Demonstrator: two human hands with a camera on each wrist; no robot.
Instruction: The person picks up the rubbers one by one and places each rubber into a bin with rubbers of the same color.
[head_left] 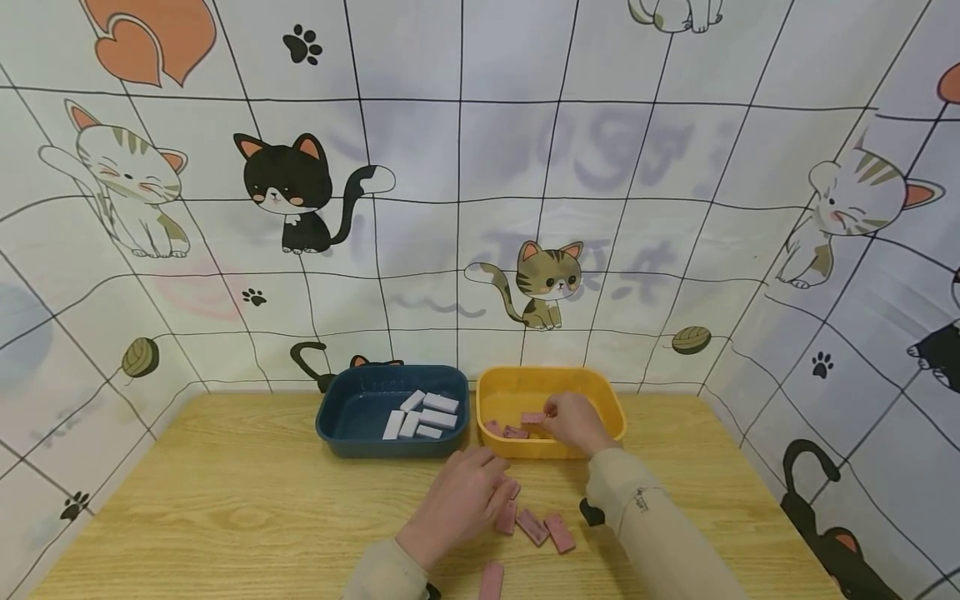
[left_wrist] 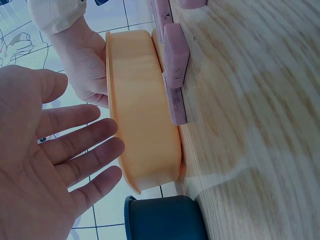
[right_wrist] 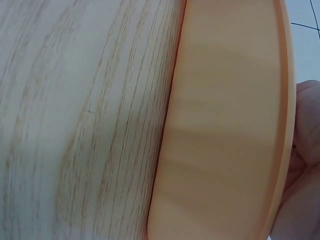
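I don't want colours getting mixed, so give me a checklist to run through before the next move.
1. Blue rectangular plastic tray shows only white oblong blocks: ok.
2. Yellow rectangular plastic tray shows only pink oblong blocks: ok.
3. Right hand pinches a single pink block at the yellow tray: ok.
4. Left hand holds nothing, fingers open: ok.
5. Wooden table free of pink blocks: not ok; several loose pink blocks lie there.
6. Firmness of the right hand's pinch: cannot tell.

Behind the pale yellow wood-grain bench [head_left: 225, 500] rose a white, black-gridded backdrop [head_left: 420, 237], printed with a black-and-white cartoon cat [head_left: 289, 179], a brown striped cat [head_left: 549, 283] and olive yarn balls [head_left: 691, 340].
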